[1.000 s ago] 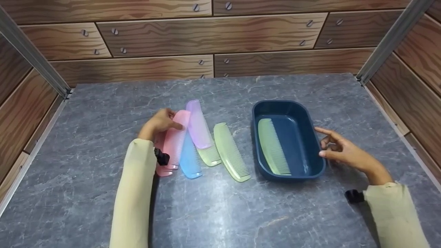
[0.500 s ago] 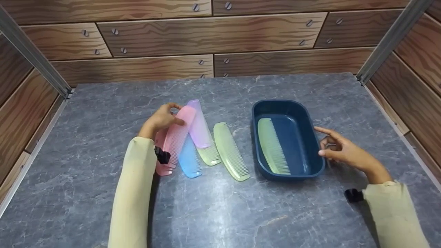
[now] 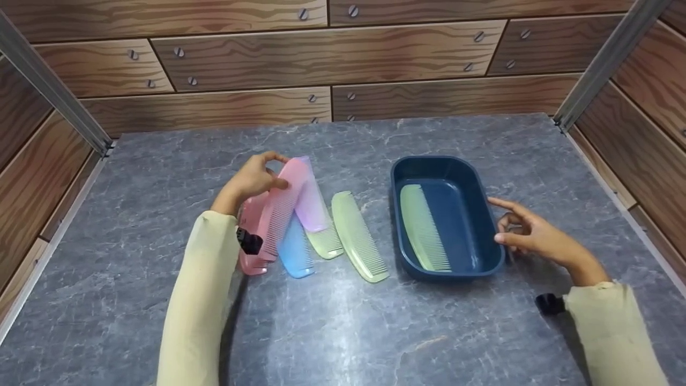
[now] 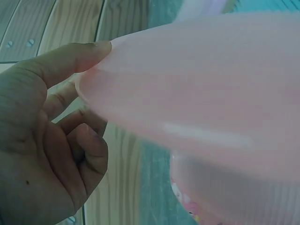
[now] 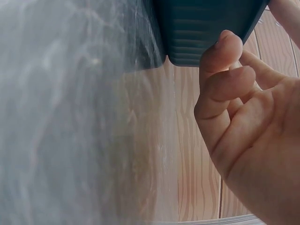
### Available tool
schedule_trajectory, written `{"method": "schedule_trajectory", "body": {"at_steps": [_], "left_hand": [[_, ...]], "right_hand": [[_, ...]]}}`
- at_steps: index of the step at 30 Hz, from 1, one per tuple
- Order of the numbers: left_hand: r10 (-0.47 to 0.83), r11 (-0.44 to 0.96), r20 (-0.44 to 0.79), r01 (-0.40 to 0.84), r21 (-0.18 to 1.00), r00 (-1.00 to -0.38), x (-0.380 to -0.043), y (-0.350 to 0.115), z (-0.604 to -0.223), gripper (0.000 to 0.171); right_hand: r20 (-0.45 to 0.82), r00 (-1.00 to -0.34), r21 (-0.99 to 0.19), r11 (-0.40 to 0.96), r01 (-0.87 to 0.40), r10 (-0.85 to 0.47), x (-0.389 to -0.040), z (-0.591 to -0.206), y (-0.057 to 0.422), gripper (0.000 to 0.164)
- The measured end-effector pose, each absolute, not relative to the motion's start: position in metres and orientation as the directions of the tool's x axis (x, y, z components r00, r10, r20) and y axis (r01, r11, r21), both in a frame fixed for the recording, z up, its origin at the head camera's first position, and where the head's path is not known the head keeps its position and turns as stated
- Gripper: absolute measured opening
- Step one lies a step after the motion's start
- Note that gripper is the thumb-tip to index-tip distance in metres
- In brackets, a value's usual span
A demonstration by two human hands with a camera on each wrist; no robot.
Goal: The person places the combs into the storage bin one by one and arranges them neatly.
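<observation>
My left hand [image 3: 254, 177] pinches the upper end of a pink comb [image 3: 286, 201] between thumb and fingers, and the comb slants with that end raised. In the left wrist view the pink comb [image 4: 197, 89] fills much of the picture. Beneath it lies another pink comb [image 3: 251, 214], partly covered. A blue comb [image 3: 295, 252] and a purple comb [image 3: 313, 206] overlap close by. My right hand [image 3: 541, 236] touches the outer right side of a dark blue bin [image 3: 496, 230] with thumb and index fingertip, the other fingers loosely bent. Inside the bin lies a green comb [image 3: 420, 225].
One green comb [image 3: 356, 236] lies alone between the pile and the bin. The end of another green comb [image 3: 327, 244] shows under the purple one. Wood-patterned walls [image 3: 327, 59] enclose the grey marbled table [image 3: 332, 332] at the back and sides.
My left hand has lifted the upper end of the top pink comb and moved it slightly away and right, over the purple comb. The right hand and bin have stayed put.
</observation>
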State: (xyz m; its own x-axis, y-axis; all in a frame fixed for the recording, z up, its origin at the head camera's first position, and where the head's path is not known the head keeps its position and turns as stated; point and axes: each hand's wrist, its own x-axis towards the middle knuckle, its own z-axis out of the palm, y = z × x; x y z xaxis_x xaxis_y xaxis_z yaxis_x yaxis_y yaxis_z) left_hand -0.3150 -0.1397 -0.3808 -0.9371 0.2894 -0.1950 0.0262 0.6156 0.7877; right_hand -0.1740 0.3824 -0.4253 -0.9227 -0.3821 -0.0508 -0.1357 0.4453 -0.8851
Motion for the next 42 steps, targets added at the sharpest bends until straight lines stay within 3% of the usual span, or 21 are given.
{"method": "schedule_trajectory", "body": {"at_steps": [17,28,42], "left_hand": [[0.308,0.429,-0.122,0.023,0.903,-0.943,-0.31,-0.136,-0.369,0.058],[0.383,0.335,-0.111,0.026,0.942,-0.917,-0.3,-0.118,-0.358,0.058],[0.369,0.241,-0.043,0.05,0.969,-0.929,-0.29,-0.096,-0.351,0.054]], "right_hand": [[-0.051,-0.911,-0.9,0.414,-0.136,-0.409,-0.174,-0.424,0.383,0.066],[-0.068,-0.919,-0.891,0.438,-0.119,-0.387,-0.173,-0.424,0.382,0.067],[-0.065,-0.916,-0.902,0.417,-0.115,-0.395,-0.174,-0.425,0.382,0.066]]}}
